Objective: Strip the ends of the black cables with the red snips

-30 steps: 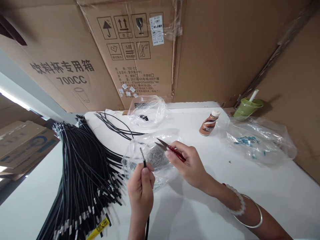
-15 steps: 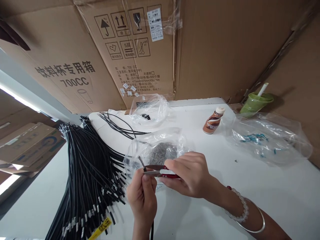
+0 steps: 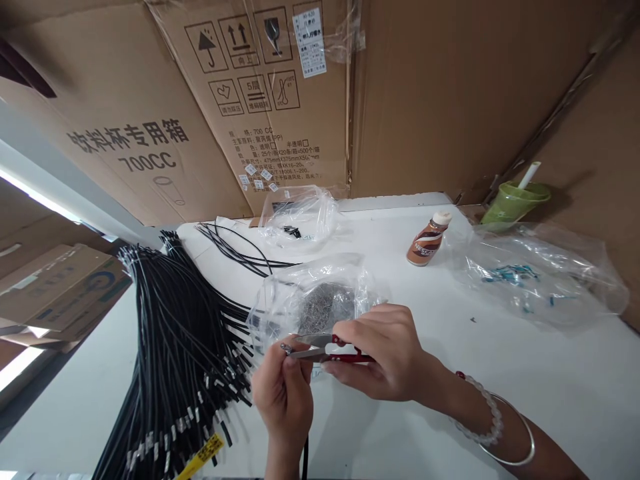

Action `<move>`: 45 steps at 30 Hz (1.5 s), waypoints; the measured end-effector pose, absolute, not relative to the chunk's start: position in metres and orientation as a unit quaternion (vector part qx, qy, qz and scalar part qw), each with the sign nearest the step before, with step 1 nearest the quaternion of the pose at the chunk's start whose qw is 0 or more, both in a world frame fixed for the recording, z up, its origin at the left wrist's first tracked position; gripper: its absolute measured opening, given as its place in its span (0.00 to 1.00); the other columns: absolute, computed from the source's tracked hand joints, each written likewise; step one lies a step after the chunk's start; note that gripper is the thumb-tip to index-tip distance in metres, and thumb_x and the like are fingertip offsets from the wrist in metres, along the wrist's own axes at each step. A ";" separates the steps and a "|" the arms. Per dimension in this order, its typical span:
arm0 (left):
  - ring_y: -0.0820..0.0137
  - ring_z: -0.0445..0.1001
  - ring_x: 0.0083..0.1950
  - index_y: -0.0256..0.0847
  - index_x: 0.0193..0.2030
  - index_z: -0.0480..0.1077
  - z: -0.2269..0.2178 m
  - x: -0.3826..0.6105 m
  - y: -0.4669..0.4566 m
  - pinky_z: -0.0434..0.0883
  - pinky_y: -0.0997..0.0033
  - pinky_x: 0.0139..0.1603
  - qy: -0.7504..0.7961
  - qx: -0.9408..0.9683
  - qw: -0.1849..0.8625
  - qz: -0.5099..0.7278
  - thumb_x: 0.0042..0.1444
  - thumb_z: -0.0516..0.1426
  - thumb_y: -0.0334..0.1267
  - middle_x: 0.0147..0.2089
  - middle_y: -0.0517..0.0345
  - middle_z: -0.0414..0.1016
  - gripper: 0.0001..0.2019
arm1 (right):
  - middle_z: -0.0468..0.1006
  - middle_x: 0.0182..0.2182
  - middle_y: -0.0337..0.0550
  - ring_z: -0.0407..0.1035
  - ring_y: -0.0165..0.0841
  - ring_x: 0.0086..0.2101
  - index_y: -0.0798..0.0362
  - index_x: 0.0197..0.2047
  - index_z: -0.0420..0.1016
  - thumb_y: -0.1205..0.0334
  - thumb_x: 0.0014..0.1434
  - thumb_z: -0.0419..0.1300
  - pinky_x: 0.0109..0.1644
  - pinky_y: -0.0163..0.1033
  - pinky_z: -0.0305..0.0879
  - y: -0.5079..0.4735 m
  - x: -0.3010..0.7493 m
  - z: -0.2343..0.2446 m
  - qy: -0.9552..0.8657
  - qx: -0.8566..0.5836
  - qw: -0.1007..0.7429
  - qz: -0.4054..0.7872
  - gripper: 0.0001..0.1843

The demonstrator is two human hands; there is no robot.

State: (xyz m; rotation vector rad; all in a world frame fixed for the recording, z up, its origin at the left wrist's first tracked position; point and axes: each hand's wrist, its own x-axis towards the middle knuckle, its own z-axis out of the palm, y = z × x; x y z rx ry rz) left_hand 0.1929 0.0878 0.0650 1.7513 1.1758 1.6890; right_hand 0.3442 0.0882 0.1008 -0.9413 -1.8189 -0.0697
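Cardboard boxes [image 3: 425, 100] stand like a wall behind the white table [image 3: 450, 313] where I work.

From the head view, my left hand [image 3: 283, 393] is closed. Thumb and fingers pinch one black cable [image 3: 304, 460] just under its end, and the rest of it hangs down below my palm. My right hand [image 3: 385, 353] is also closed, around the red snips [image 3: 345, 353], and is just beside the left hand. The blades point left and meet the cable end above my left fingertips. I cannot tell if they bite it.

Just behind my fingers lies a clear bag [image 3: 280, 300], open, with a heap of small grey metal pieces [image 3: 325, 303] inside. Farther behind it, a second clear bag [image 3: 310, 210] holds a few small black parts [image 3: 290, 231]. Well to the right of my right hand, a third bag [image 3: 575, 293] holds scattered blue-green pieces [image 3: 510, 273]. Between this bag and the boxes stand a brown bottle [image 3: 425, 243] with a white cap and a green cup [image 3: 515, 200] with a straw.

To the left of my left hand a thick bundle of black cables [image 3: 175, 347] lies on the table edge, with a yellow label [image 3: 203, 457] near its lower end.
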 end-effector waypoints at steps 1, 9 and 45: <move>0.80 0.57 0.13 0.40 0.30 0.70 0.065 0.193 0.087 0.57 0.82 0.11 0.423 0.635 0.215 0.610 0.66 0.50 0.41 0.15 0.69 0.60 0.15 | 0.61 0.14 0.28 0.52 0.20 0.15 0.54 0.29 0.66 0.50 0.66 0.51 0.20 0.32 0.47 0.088 0.344 0.101 -0.759 -0.393 0.518 -0.028 0.19; 0.80 0.57 0.13 0.41 0.32 0.69 0.064 0.194 0.088 0.57 0.82 0.12 0.416 0.653 0.187 0.605 0.67 0.48 0.37 0.16 0.69 0.60 0.14 | 0.62 0.14 0.28 0.52 0.20 0.16 0.54 0.28 0.65 0.51 0.66 0.51 0.20 0.32 0.47 0.085 0.344 0.104 -0.760 -0.398 0.514 -0.027 0.19; 0.76 0.71 0.19 0.38 0.39 0.74 0.064 0.186 0.091 0.67 0.79 0.24 0.411 0.729 -0.091 0.539 0.57 0.53 0.24 0.23 0.60 0.77 0.10 | 0.54 0.14 0.27 0.48 0.19 0.15 0.53 0.28 0.68 0.59 0.56 0.60 0.19 0.27 0.49 0.073 0.347 0.116 -0.687 -0.423 0.522 0.278 0.09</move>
